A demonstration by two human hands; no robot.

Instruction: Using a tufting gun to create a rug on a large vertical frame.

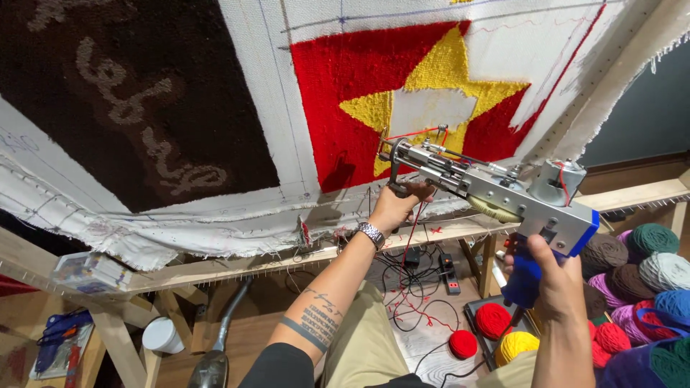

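1. You hold a tufting gun (489, 188) up against a stretched backing cloth (273, 86). Its needle end sits at the lower edge of the yellow star (438, 72), just beside the bare white patch (431, 109) in the star's middle, with the red field (345, 86) around it.

2. Your left hand (397, 205) has its fingers closed around the gun's front handle, wrist turned up, a metal watch (369, 233) on it. Your right hand (553, 284) has its fingers wrapped shut around the blue rear grip (523, 276), below the motor.

3. Red yarn (410, 244) runs from the gun's front down toward the floor, where red balls (492, 320) and a yellow ball (516, 346) lie near black cables and a power strip (449, 274).

4. Risk, as a judgement: the slack red strand hangs close to your left wrist and the cables. A snag there could starve the needle and leave skipped loops.

5. Risk: the gun appears angled to the cloth. Uneven pressure on the foot could tear the backing or let the needle drift into the finished yellow.

6. To the left hangs a dark brown tufted panel (144, 79) with pale lettering. More yarn balls (647, 266) are stacked at right, and the wooden frame rail (237, 266) runs below the cloth.
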